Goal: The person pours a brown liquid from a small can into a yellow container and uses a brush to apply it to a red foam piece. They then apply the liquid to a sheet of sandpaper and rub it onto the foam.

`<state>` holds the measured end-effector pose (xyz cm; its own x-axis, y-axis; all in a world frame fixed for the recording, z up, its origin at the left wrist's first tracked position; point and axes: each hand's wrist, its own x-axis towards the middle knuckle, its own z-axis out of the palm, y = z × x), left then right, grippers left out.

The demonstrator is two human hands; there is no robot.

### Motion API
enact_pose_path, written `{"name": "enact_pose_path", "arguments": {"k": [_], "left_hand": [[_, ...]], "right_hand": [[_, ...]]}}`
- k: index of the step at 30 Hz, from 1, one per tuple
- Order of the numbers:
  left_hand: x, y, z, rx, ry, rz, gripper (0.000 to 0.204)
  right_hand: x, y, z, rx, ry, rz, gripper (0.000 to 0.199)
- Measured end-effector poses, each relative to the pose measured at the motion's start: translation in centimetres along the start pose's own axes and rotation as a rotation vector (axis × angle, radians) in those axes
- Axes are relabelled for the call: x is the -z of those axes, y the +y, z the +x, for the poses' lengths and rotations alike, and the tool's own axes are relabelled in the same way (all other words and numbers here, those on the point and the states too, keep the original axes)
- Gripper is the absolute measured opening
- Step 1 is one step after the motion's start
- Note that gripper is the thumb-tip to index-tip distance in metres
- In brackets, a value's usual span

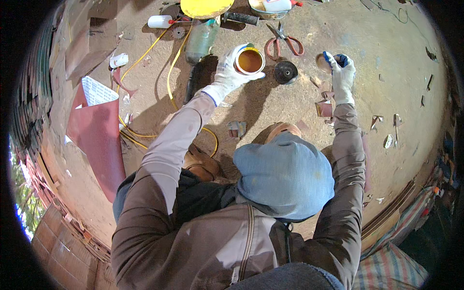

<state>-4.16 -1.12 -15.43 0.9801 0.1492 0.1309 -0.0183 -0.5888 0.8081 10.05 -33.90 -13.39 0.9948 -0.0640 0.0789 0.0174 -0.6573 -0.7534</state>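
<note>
- My left hand (227,72), in a white work glove, has its fingers (251,76) wrapped around the rim of a small open can (250,61) full of amber-brown liquid; the can sits low over the dusty floor (386,111), and I cannot tell whether its base touches down.
- My right hand (342,72), gloved too, has its fingers closed on a small round lid (322,63), held tilted and well apart from the can.
- Between the two hands lies a black round disc (285,72), just beside the can. Red-handled scissors (282,41) lie just beyond it.
- Further left, an angle grinder (198,48) lies near the can, its yellow cable (169,82) looping over the floor toward my knee.
- A large sheet of red sandpaper (96,135) lies at far left; small torn scraps (325,107) are scattered below my right wrist.
- As I judge it, the open can is the main risk: held only at the rim, a slip or tilt of the glove would spill liquid onto the floor, the disc and the grinder.
- Floor dust could drop into the liquid or cling to the wet underside of the lid.
- The cable by my leg could snag if I shift, and drag the grinder into the can.
</note>
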Motion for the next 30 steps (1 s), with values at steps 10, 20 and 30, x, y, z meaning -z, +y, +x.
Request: {"name": "enact_pose_path", "arguments": {"k": [10,20,30], "left_hand": [[-1.1,-5.5,-1.3,0.234,-0.033,0.326,0.104],[10.8,8.2,-4.4,0.847,-0.778,-0.527,0.048],[6.3,9.3,-5.3,1.151,-0.254,-1.413,0.038]], "right_hand": [[-0.5,-6.2,-6.0,0.757,0.137,-0.344,0.034],[0.2,-7.8,-11.5,1.389,0.045,-0.221,0.063],[-1.5,-11.1,-11.0,1.479,0.055,-0.147,0.073]]}}
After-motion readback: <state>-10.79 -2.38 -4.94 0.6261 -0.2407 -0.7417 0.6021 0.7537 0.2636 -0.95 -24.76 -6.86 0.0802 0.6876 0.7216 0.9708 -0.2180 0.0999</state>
